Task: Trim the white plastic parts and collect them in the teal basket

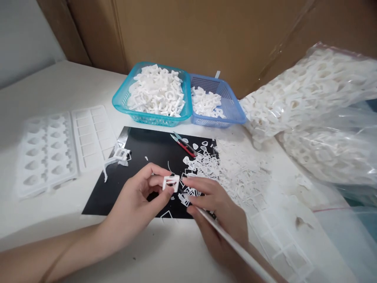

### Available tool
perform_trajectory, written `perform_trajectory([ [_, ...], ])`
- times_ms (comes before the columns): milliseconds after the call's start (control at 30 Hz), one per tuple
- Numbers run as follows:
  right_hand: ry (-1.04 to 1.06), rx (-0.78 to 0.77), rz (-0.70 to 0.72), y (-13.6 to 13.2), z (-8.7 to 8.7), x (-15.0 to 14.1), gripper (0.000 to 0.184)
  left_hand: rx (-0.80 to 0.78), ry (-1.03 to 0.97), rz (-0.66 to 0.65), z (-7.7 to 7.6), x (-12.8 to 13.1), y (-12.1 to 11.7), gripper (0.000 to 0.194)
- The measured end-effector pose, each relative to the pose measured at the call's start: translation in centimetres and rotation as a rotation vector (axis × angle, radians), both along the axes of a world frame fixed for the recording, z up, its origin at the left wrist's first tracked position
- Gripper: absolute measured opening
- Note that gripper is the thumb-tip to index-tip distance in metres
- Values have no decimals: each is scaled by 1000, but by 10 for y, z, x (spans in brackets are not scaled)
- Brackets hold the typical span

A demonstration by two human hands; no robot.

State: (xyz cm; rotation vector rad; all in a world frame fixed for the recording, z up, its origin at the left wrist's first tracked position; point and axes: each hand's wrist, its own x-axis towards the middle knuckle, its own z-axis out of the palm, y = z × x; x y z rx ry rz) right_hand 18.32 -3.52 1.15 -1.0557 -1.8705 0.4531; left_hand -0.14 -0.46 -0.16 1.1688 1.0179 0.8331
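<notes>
My left hand [144,192] is closed, pinching a small white plastic frame-shaped part [171,183] between thumb and fingers. Close by on its right, my right hand [218,208] grips a long, thin white rod-like tool [232,241] that slants down to the lower right. The tool's tip is hidden near the part, so I cannot tell whether it touches. Under both hands lies a black mat [141,153]. White offcuts [206,163] cover its right side. Thread snips [184,145] with red and dark handles rest near its back edge.
A teal basket [118,98] heaped with white parts and a blue basket [235,112] with fewer stand behind the mat. Clear bags of white parts [312,90] bulge at the right. A white moulded tray [47,153] lies left. More white pieces [119,156] sit on the mat's left.
</notes>
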Motion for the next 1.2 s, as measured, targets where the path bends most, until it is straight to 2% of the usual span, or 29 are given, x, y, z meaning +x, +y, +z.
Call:
perform_trajectory([
  [100,-60,48,11,1,-7,-6,19,72,58,-33,0,0,-3,14],
  [267,-91,219,-7,4,-17,-7,20,125,113,-60,3,0,-7,12],
  [433,-173,194,41,2,-19,-4,33,86,68,-56,4,1,-6,11],
  [533,-128,94,-5,-2,-22,-7,32,29,37,-39,3,2,-4,11],
  [700,57,-197,-314,-7,-23,-17,28,21,62,19,1,2,-5,13],
  [833,76,-397,-347,-9,-20,-18,25,21,55,18,0,1,-5,17],
  [900,43,-438,-369,-9,-20,-16,25,24,56,17,1,1,-5,20],
  [967,-13,-349,-379,-6,-23,-13,25,35,58,8,3,1,-5,21],
  [1100,-116,11,-365,2,-24,-4,20,49,65,-10,9,0,-5,29],
  [1133,-112,55,-366,4,-23,-2,18,43,69,-17,10,-1,-5,30],
  [1200,-69,35,-337,7,-18,0,18,26,67,-45,10,-1,-4,28],
])
